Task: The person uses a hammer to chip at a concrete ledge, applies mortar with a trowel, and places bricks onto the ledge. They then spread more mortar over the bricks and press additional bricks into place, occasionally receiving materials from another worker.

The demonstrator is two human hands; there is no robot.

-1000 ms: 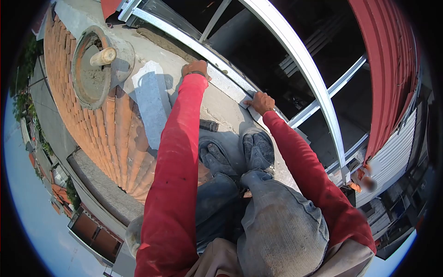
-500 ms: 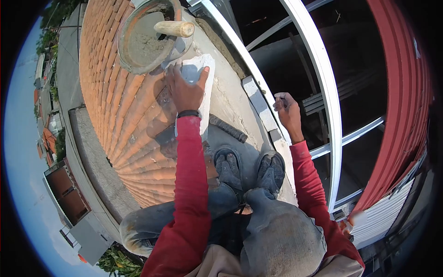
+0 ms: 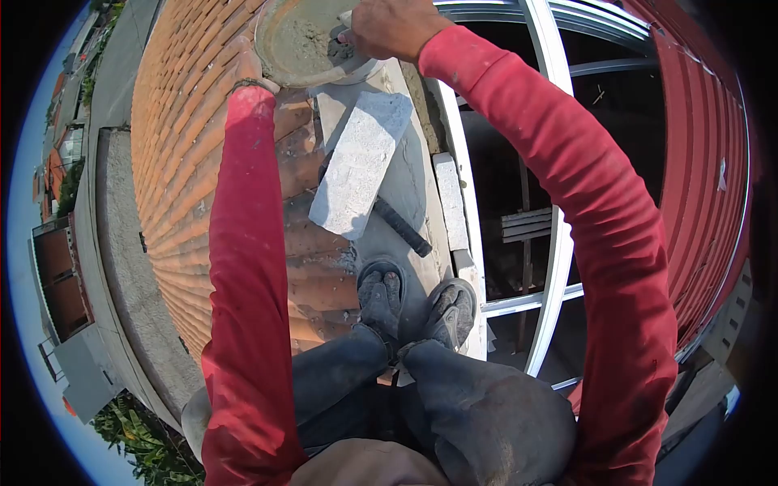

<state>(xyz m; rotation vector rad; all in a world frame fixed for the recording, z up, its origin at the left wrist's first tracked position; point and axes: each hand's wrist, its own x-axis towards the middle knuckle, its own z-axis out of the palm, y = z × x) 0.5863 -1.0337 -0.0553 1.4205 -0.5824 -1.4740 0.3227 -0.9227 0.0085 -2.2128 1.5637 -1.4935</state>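
At the top of the view stands a bucket (image 3: 270, 61) with wet grey mortar (image 3: 304, 36) in it. My left hand (image 3: 252, 63) grips its left rim, the fingers partly washed out by sunlight. Over the bucket's right side, my right hand (image 3: 391, 29) is closed around the trowel's handle, which it mostly hides. A white block (image 3: 362, 162) lies slanted just below the bucket, with neither hand on it. From under its lower right side sticks out a dark ribbed handle (image 3: 403, 228); the rest of that tool is covered.
Orange roof tiles (image 3: 182, 162) slope away to the left. My sandalled feet stand on a narrow cement ledge (image 3: 413, 190). Another white block (image 3: 450, 202) lies along its right edge. Beyond are white metal beams (image 3: 553, 243) over a dark drop and red roofing sheets (image 3: 705, 162).
My left hand has let go of the white block and moved up to the bucket's rim. My right hand has swung up from the right edge onto the trowel. The block now lies more slanted.
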